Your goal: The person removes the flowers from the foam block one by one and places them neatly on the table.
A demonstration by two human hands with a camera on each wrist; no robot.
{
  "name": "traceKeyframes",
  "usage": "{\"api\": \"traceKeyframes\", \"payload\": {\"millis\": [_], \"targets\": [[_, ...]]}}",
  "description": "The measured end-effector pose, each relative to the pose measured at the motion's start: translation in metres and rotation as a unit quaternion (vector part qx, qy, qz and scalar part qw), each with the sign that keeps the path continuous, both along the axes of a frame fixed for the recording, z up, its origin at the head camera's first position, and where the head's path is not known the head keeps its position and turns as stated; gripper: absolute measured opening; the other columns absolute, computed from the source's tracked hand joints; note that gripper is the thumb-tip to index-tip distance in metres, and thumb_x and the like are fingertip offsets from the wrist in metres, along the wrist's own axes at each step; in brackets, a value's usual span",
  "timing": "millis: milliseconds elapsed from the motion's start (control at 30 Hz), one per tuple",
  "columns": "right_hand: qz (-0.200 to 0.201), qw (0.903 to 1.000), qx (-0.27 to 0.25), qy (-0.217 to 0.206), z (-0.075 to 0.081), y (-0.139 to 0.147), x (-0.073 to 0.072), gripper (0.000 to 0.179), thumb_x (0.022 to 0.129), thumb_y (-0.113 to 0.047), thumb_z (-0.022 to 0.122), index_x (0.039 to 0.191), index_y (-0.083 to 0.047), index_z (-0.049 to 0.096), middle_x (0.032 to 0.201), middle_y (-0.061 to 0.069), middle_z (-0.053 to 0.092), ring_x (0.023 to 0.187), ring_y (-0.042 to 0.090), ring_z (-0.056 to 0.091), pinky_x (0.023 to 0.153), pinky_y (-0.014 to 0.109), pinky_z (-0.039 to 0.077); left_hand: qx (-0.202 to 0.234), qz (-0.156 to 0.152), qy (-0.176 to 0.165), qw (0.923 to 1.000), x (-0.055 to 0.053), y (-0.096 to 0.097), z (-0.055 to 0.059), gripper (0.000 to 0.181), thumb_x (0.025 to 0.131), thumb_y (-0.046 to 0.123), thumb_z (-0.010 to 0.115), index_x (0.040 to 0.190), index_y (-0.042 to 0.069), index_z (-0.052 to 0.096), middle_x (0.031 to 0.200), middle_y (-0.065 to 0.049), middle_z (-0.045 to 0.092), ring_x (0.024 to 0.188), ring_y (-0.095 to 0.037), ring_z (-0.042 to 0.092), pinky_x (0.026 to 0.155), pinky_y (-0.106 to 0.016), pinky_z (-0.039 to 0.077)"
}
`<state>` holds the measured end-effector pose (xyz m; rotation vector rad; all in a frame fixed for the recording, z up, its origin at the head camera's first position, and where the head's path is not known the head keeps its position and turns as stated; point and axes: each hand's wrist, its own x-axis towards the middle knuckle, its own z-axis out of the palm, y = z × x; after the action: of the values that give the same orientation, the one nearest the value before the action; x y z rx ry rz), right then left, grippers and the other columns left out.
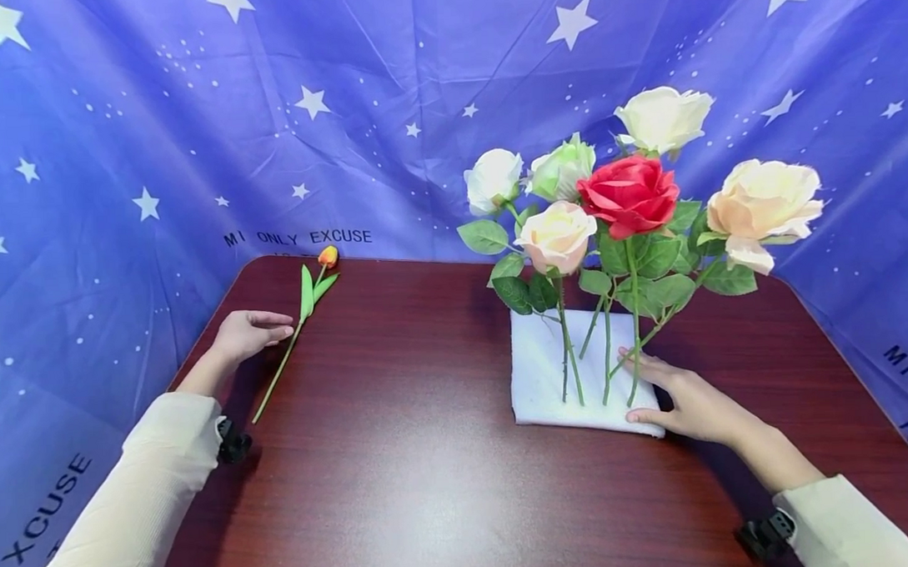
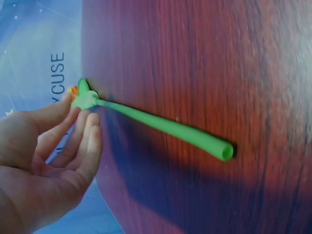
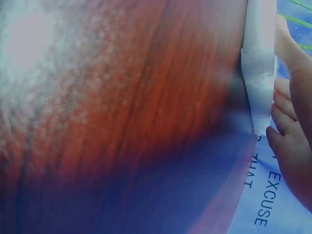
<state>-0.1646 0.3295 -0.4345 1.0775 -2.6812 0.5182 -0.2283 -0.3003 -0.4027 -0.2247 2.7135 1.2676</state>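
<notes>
An orange tulip (image 1: 329,257) with green leaves and a thin stem lies on the table at the left. My left hand (image 1: 255,334) is beside it, fingertips right at the stem below the leaves. In the left wrist view the tulip's green stem (image 2: 170,127) points its hollow end toward the camera, while thumb and index finger overlap the leaves. My right hand (image 1: 691,400) holds a white foam block (image 1: 539,364) by its right edge, thumb and a finger over the top. Several artificial roses stand in the block, among them a red rose (image 1: 631,195).
The roses lean different ways, with a peach rose (image 1: 767,206) reaching out to the right above my right hand. A blue star-printed cloth (image 1: 417,84) hangs behind and at both sides of the dark red wooden table (image 1: 397,385).
</notes>
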Motion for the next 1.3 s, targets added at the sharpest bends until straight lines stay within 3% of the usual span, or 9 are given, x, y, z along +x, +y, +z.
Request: {"api": "traceKeyframes", "payload": {"millis": [133,233,433,667,800,1033,1200,1300], "targets": [[-0.002,1.0000,0.001,-0.001,0.000,0.000,0.001,0.072,0.070,-0.031,0.084,0.128,0.004,0.058,0.133,0.026,0.056,0.135,-0.020,0.006,0.109,-0.008,0.009,-0.023,-0.007,0.054,0.9982,0.000,0.009,0.001,0.039,0.088,0.022,0.070,0.120,0.000,0.066,0.117,-0.016,0.069,0.072,0.020,0.051,0.067,-0.006,0.050],[-0.001,1.0000,0.000,-0.001,0.001,0.000,0.001,0.073,0.070,-0.030,0.084,0.128,0.004,0.057,0.133,0.026,0.056,0.135,-0.020,0.006,0.109,-0.008,0.009,-0.018,-0.014,0.076,0.9968,-0.001,0.019,0.002,0.038,0.088,0.022,0.071,0.119,0.001,0.067,0.114,-0.013,0.071,0.074,0.020,0.050,0.067,-0.004,0.046],[-0.002,1.0000,0.000,-0.001,0.001,0.000,0.001,0.073,0.070,-0.030,0.084,0.128,0.003,0.057,0.132,0.027,0.057,0.135,-0.020,0.006,0.109,-0.008,0.010,0.046,-0.039,0.065,0.9961,-0.005,0.049,0.001,0.039,0.090,0.017,0.068,0.123,-0.002,0.063,0.118,-0.019,0.068,0.077,0.021,0.055,0.072,-0.002,0.047],[0.000,1.0000,0.003,-0.002,0.002,-0.001,0.001,0.073,0.070,-0.032,0.084,0.128,0.003,0.057,0.133,0.026,0.057,0.134,-0.020,0.007,0.109,-0.008,0.009,0.107,-0.074,0.058,0.9898,-0.013,0.090,0.003,0.040,0.090,0.015,0.068,0.124,-0.004,0.061,0.121,-0.021,0.066,0.080,0.015,0.061,0.076,-0.005,0.051],[0.002,1.0000,0.004,0.002,0.002,-0.001,0.000,0.073,0.069,-0.031,0.084,0.127,0.004,0.058,0.132,0.026,0.057,0.134,-0.019,0.007,0.109,-0.007,0.010,0.145,-0.085,0.061,0.9838,-0.017,0.113,0.007,0.040,0.089,0.014,0.068,0.124,-0.004,0.061,0.122,-0.021,0.065,0.082,0.013,0.063,0.078,-0.006,0.053],[0.011,0.9999,0.002,0.010,0.001,-0.001,-0.002,0.073,0.069,-0.032,0.084,0.127,0.003,0.058,0.132,0.025,0.057,0.135,-0.017,0.010,0.111,-0.006,0.010,0.188,-0.123,0.075,0.9716,-0.015,0.156,0.011,0.039,0.088,0.012,0.069,0.122,-0.005,0.062,0.119,-0.024,0.065,0.087,0.007,0.066,0.081,-0.010,0.055],[0.010,0.9998,0.015,0.004,0.004,-0.002,-0.002,0.074,0.070,-0.035,0.083,0.129,0.002,0.058,0.134,0.024,0.057,0.137,-0.009,0.019,0.109,-0.007,0.008,0.209,-0.156,0.068,0.9631,-0.007,0.186,0.008,0.038,0.087,0.011,0.070,0.122,-0.003,0.063,0.120,-0.021,0.066,0.103,-0.010,0.069,0.091,-0.020,0.057],[0.004,0.9997,0.025,0.000,0.005,-0.003,-0.002,0.073,0.071,-0.036,0.083,0.128,0.003,0.058,0.134,0.024,0.057,0.138,0.002,0.029,0.109,-0.007,0.008,0.244,-0.180,0.058,0.9510,-0.001,0.202,0.004,0.040,0.087,0.008,0.069,0.124,-0.005,0.060,0.122,-0.024,0.064,0.111,-0.025,0.067,0.095,-0.026,0.057]]}}
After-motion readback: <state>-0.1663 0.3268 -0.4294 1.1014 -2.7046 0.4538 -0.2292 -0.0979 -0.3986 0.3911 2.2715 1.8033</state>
